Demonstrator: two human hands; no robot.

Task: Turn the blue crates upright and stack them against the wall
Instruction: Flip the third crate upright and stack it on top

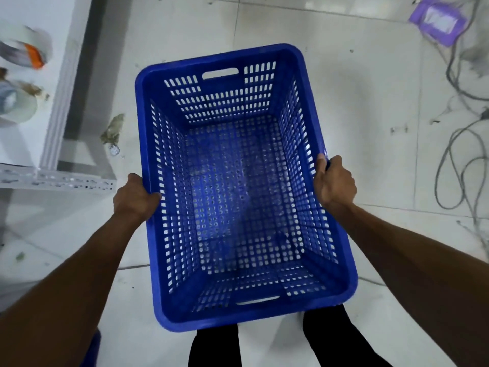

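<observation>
Blue perforated plastic fills the middle of the view: one blue crate [238,186], mouth up, held over the pale tiled floor [370,107] just ahead of two dark trouser legs [214,348]. Already upright, then, going by the open top and the holed base seen from inside. Nearest, the crate's short end wall with its slot handle [258,300], hanging above the feet. Further up, left hand [135,197] clamped on the left long rim, fingers curled over the edge and into the basket; right hand [334,181] closed on the right long rim, thumb lying along the top. Hands well apart, one on each side, nothing else in them. Looks carried rather than resting, since the floor shows through the base holes, though hard to be sure. At the bottom left edge, a sliver of something blue [92,348], perhaps another crate; too little showing to say.

Beyond the far end wall, bare tile. Off to the left, a white metal shelf frame [58,178] with blurred tubs on it and some litter beside it; off to the right, loose grey cables [455,160] and a purple packet [436,21].

Judged so far: turning done for this crate, stacking not yet. No wall and no stack in view, so count of crates finished or left cannot be told. Remaining for this one: carry to the wall and set down.
</observation>
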